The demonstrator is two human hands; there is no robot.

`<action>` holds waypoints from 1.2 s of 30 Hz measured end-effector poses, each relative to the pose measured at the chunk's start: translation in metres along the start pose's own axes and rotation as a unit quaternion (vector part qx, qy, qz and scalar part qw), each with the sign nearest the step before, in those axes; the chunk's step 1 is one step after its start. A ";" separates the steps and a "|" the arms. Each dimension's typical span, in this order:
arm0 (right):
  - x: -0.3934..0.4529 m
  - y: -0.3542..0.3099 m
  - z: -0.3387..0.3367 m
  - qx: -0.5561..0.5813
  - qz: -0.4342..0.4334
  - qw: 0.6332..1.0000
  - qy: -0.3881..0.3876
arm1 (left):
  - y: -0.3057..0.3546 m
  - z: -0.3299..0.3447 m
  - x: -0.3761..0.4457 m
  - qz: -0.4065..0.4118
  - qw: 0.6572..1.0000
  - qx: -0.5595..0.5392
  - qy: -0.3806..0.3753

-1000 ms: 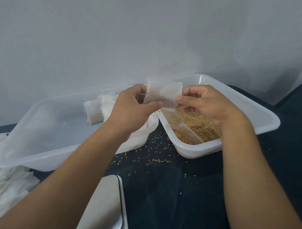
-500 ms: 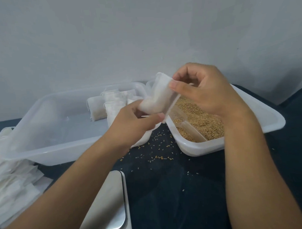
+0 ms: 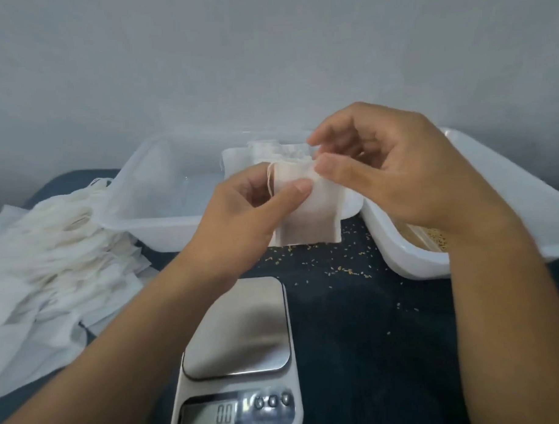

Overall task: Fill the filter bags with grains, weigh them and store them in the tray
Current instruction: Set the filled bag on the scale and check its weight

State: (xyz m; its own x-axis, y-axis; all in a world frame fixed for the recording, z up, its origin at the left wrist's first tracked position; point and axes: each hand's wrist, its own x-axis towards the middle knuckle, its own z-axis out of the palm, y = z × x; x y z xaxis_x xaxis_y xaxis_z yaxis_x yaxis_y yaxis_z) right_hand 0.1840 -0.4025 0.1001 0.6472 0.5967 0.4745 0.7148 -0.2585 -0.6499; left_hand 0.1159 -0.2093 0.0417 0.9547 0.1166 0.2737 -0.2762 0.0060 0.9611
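Above the scale (image 3: 237, 356), both hands share a grip on one filter bag (image 3: 306, 214): the left hand (image 3: 240, 213) pinches its upper left edge by the drawstring (image 3: 270, 180), and the right hand (image 3: 394, 173) pinches the top right corner. Behind it sits the storage tray (image 3: 151, 197) with filled bags (image 3: 266, 152). Right of that, the grain tray (image 3: 409, 255); empty bags (image 3: 60, 245) are heaped at left on the dark table (image 3: 371, 335), among spilled grains (image 3: 337, 270).
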 end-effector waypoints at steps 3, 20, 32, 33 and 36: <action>0.004 0.003 0.014 0.016 0.036 0.998 -0.039 | 0.000 -0.020 -0.010 -0.002 1.000 -0.010 0.024; -0.041 0.014 0.105 0.040 0.201 0.956 -0.208 | -0.049 -0.101 -0.083 -0.118 0.979 0.156 -0.051; -0.053 0.046 0.112 -0.057 0.196 0.974 -0.097 | -0.064 -0.121 -0.075 -0.052 0.928 0.350 0.118; -0.053 0.050 0.112 -0.049 0.208 0.974 -0.072 | -0.066 -0.124 -0.073 -0.062 0.927 0.342 0.143; -0.051 0.062 0.117 -0.069 0.222 0.973 0.007 | -0.074 -0.133 -0.066 -0.090 0.924 0.313 0.202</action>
State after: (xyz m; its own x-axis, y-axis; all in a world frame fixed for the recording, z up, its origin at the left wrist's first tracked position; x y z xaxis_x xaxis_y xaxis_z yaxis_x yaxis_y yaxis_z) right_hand 0.1643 -0.3607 -0.0341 0.9025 0.3940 0.1740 0.3931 -0.5883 -0.7067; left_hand 0.0584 -0.0858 -0.0524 0.8254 0.5308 0.1923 0.1217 -0.4999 0.8575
